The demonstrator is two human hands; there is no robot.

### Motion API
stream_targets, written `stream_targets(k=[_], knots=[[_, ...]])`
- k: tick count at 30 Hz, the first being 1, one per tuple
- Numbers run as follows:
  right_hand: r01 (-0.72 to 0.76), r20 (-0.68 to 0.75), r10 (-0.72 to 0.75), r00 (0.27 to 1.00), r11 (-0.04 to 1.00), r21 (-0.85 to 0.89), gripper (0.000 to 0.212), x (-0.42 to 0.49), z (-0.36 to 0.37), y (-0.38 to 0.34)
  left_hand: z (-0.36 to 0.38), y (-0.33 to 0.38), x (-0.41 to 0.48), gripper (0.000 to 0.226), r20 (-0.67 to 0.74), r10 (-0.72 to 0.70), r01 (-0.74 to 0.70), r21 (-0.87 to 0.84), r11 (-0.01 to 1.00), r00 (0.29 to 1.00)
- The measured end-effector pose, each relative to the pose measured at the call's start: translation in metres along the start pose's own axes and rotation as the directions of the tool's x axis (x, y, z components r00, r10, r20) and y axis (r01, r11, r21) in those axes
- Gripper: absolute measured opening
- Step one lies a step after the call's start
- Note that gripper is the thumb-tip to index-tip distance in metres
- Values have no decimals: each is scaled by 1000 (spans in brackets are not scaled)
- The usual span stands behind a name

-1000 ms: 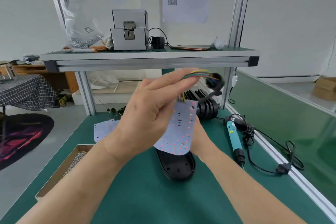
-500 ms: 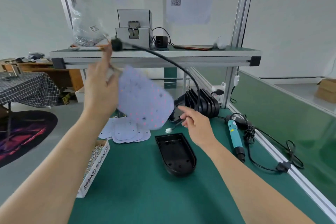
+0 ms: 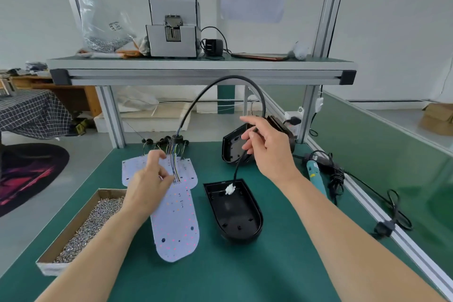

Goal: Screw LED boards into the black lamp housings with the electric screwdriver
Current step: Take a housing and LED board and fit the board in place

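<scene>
LED board [image 3: 175, 223] lengthwise, rounded end nearward

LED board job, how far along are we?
Done: nothing fastened; the LED board lies beside the open housing. In hand: the right hand holds the cable, its white connector dangling into the housing; the left hand touches the board. Left: seat the board, drive screws; the screwdriver lies unused.

One wide-angle camera, worn on the person's head, looks forward and down across the green surface [image 3: 245, 277] from its near edge at 6 o'clock. It sits close above the surface, and its field reaches the overhead shelf [image 3: 196, 68] toward 12 o'clock.
</scene>
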State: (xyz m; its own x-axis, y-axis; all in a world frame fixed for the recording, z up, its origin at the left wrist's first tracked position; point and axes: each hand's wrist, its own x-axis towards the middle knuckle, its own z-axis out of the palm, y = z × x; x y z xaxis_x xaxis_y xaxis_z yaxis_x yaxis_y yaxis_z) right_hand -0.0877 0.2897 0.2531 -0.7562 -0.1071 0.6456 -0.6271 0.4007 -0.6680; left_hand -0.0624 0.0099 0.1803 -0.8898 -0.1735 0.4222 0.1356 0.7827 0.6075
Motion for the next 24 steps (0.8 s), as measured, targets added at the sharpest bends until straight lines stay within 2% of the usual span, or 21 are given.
stream_targets(k=[5,8,10,12,14,16,18,19,21,23,24], knots=[[-5,-40,7,999,998,60,40,-6,14,10,7,9,-6,36,-59,175,-174,20,985,983],[-41,-23,43,999,995,91,40,-7,20,13,5,20,-7,42,-139,321,-313,74,947,937],[-61,6,61,998,994,88,40,-6,21,14,4,28,-7,42,-169,436,-422,116,899,884],[-60,50,57,997,996,62,41,-5,23,14,5,35,-10,33,-188,576,-550,174,817,796],[-38,78,34,996,998,44,42,-4,24,13,11,39,-19,39,-209,656,-621,212,755,726],[-9,87,6,996,1000,30,43,-2,27,13,17,42,-29,60,-270,576,-569,112,815,772],[13,85,-14,996,1000,10,44,0,30,16,19,46,-36,73,-347,364,-434,-149,889,864],[17,79,-17,997,1000,7,45,1,32,17,19,50,-40,77,-367,232,-352,-306,884,901],[23,58,-24,998,1000,12,49,1,34,19,23,58,-49,82,-373,-4,-220,-555,802,928],[48,33,-48,998,999,3,54,1,35,21,31,63,-60,72,-339,-150,-135,-686,715,929],[50,22,-50,998,999,-3,54,0,36,21,35,63,-66,64,-313,-189,-93,-703,705,931]])
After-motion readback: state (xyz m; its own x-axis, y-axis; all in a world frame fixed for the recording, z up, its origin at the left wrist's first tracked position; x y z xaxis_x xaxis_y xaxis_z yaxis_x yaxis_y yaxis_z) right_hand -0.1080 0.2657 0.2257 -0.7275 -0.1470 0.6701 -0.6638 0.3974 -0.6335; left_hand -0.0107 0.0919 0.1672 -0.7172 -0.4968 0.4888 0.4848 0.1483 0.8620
